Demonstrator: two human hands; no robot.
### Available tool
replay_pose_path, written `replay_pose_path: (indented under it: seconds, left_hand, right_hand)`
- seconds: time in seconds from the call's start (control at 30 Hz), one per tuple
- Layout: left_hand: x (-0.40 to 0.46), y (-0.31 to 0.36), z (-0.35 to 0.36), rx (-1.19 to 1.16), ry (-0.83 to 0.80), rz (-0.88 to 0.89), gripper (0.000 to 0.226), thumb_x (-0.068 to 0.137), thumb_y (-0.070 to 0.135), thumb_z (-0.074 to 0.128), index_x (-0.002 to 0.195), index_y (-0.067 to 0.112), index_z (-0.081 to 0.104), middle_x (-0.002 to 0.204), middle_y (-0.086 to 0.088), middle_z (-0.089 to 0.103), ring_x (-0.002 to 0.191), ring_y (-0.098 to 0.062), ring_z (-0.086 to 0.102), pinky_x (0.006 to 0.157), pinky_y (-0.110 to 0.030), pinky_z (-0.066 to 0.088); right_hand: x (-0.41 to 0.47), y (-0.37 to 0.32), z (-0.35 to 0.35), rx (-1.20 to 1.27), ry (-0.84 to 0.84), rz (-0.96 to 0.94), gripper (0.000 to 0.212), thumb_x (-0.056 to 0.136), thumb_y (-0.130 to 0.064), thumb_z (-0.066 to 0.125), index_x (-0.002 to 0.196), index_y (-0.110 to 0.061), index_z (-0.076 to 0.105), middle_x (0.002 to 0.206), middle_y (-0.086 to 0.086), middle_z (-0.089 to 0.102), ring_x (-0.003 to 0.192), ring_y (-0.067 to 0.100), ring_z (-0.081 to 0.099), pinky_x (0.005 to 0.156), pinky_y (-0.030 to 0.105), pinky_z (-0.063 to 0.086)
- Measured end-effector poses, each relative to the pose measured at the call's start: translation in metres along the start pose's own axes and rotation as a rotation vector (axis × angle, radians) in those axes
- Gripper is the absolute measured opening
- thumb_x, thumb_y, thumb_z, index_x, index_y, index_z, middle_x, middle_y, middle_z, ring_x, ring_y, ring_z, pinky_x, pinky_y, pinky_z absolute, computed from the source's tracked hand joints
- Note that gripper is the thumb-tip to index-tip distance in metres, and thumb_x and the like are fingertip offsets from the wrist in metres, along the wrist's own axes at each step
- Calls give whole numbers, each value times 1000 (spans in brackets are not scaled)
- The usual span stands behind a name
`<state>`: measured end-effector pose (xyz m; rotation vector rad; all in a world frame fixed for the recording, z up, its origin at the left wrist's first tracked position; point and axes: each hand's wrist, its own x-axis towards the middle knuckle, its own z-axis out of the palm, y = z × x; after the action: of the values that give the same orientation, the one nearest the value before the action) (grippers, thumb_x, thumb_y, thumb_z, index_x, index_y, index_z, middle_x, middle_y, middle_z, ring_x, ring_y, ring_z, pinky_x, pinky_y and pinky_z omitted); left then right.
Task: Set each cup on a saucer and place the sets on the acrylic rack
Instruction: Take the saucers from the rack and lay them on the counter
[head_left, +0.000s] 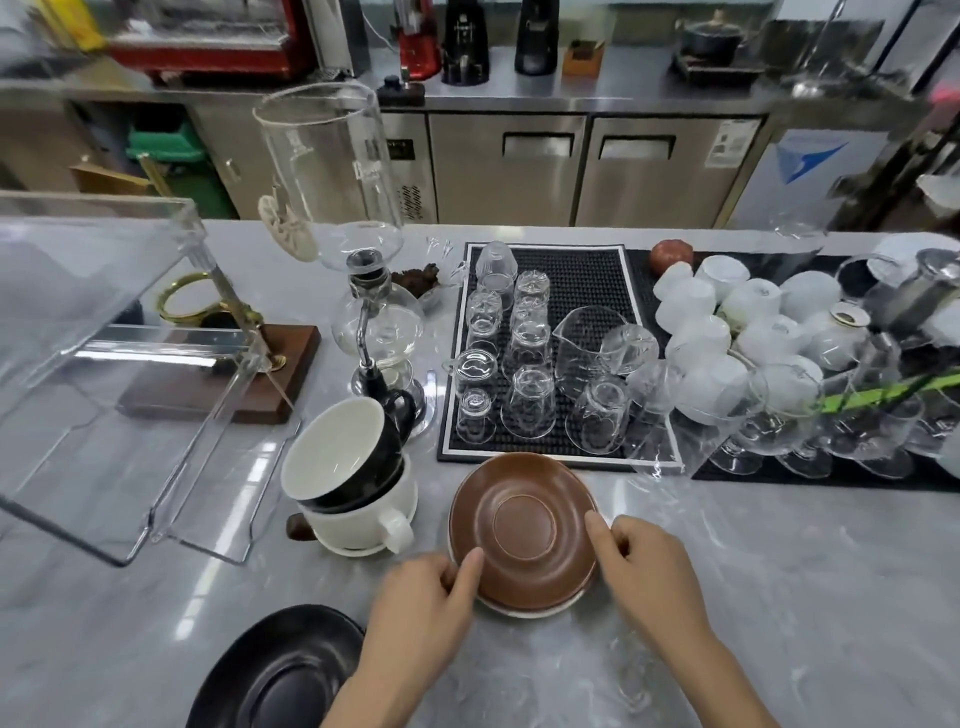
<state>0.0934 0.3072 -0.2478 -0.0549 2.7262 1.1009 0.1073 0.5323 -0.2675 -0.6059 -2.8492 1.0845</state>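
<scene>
Brown saucer tilted, far rim raised, left hand and right hand each pinching its rim in a grip

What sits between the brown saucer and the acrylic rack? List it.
The stacked cups do: a black cup tilted on a white cup stands on the counter left of the brown saucer, on the straight line to the acrylic rack. Both hands, left and right, grip the saucer's rim.
</scene>
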Motion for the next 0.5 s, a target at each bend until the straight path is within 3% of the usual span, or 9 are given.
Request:
replay_pose_path:
  seconds: [0.13,0.23,0.4,0.5]
  left_hand:
    - [4,0,5,46,0,-40,56,93,53,58,53,15,46,56,-7,56,64,-24,58,66,-38,46]
    - [5,-1,9,56,-2,-47,57,93,49,61,51,17,40,51,0,46,57,-19,49,62,-37,42]
    - [8,-5,11,4,2,-42,58,93,39,64,49,18,33,47,1,36,51,-15,37,56,-34,29]
    - [10,-10,13,-47,33,-9,58,93,35,66,49,17,33,46,0,36,48,-13,34,54,-36,30]
  right_hand:
    - [8,0,5,-14,-26,-23,54,91,-50,56,52,-19,36,47,-1,41,48,16,43,48,33,35]
    - [10,0,4,-10,-54,-53,55,93,-46,57,52,-20,31,45,-3,34,45,12,34,47,30,29]
    - [10,-2,3,-52,-79,-69,54,95,-45,54,52,-20,32,44,-4,35,44,10,33,45,27,26]
    - [8,-3,4,-36,-70,-85,53,96,-40,55,52,-21,31,43,-4,32,43,9,31,44,24,23]
